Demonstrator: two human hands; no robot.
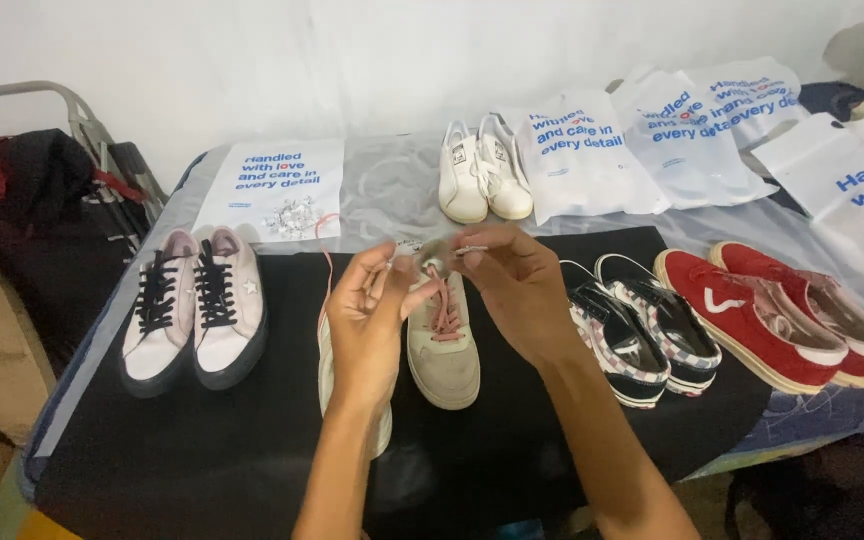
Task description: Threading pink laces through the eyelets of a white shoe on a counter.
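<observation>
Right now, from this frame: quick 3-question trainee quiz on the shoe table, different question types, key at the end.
1. True or false: the beige shoe under the hands has pink laces.
2. Which pair sits furthest right on the table?
A. white pair
B. red pair
C. pink pair
3. Fill in: the left hand and right hand meet above the ____ shoe, each pinching a lace end.

Key
1. True.
2. B: the red pair is right of the checked pair; the pink pair with black laces is at the left, the white pair at the back by the printed bags.
3. beige
</observation>
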